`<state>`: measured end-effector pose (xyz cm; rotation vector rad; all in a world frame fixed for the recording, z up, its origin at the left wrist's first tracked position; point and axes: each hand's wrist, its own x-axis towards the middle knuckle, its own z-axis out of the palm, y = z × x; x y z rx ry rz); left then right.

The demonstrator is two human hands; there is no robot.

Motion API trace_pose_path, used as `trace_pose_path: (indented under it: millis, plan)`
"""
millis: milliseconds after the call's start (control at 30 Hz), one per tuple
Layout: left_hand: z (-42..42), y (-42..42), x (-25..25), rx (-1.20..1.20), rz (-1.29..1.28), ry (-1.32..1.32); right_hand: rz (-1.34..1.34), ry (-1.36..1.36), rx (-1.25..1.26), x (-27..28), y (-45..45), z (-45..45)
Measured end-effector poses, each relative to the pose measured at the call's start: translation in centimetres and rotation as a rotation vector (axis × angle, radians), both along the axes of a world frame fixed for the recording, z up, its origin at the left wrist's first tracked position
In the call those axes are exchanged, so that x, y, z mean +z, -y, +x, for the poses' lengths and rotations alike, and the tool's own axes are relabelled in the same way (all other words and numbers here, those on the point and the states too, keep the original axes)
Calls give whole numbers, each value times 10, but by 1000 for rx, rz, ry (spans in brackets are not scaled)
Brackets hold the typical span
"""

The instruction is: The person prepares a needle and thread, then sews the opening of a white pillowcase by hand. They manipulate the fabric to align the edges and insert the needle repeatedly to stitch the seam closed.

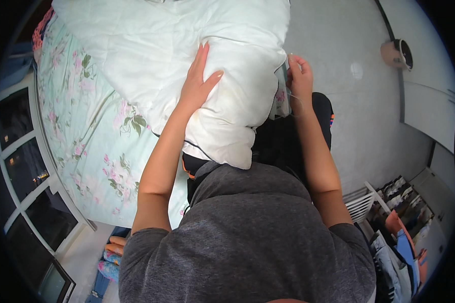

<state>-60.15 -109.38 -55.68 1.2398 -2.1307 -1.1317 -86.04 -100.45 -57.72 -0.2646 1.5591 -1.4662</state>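
A thick white quilt (155, 57) with dark piping lies over a pale green floral bedsheet (98, 151), and one corner of it rests against my lap. My left hand (199, 81) presses flat on the quilt, thumb apart from the fingers. To the right, just past the quilt's edge, my right hand (300, 77) is raised with its fingers curled and fingertips pinched together. A thin pale thread or cord loops by the right wrist; whether the fingertips hold it cannot be told. Beside that hand, a strip of floral fabric (281, 98) hangs below the quilt's edge.
A pink bin (392, 54) stands by white cabinets at the right. Hanging clothes (400, 246) and a white slatted rack (358, 204) are at the lower right. A paned window (19, 166) borders the bed on the left, with rolled colourful fabrics (112, 257) below.
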Motion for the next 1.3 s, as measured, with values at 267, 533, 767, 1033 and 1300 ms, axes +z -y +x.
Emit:
trace_pose_path:
  millis: [267, 533, 767, 1033, 1300]
  plan:
    - [7, -39, 76, 7, -153, 290, -70, 251, 410, 6, -9, -15]
    - [-14, -83, 64, -213, -384, 486, -282, 71, 307, 5, 25, -60]
    - [48, -118, 98, -402, -153, 235, 29, 208, 374, -16, -19, -53]
    - [14, -134, 104, -478, -328, 319, -130, 201, 605, 52, -70, -76]
    - [94, -115, 106, -235, 734, -557, -238, 59, 642, 123, -78, -48]
